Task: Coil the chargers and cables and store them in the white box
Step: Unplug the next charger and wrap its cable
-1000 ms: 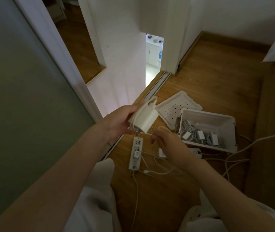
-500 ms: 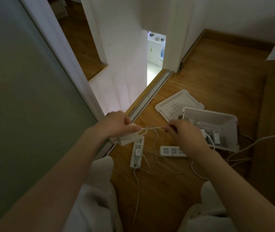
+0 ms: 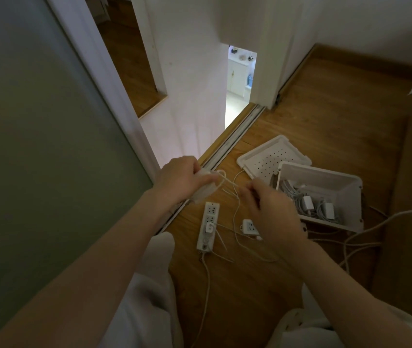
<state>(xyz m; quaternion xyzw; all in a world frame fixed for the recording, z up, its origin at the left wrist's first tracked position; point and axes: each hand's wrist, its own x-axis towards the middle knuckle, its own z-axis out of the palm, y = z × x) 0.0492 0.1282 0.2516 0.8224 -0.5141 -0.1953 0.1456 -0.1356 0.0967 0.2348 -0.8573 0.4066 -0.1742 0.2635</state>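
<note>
White charger mostly beneath left hand

Both forearms bare, stretched forward and drawn in toward each other. Left grip palm down, fingers curled round a white charger. Right grip near it, not touching, back of the hand up, fingertips bunched and pinching a thin white cable. Wrists roughly level.
</note>
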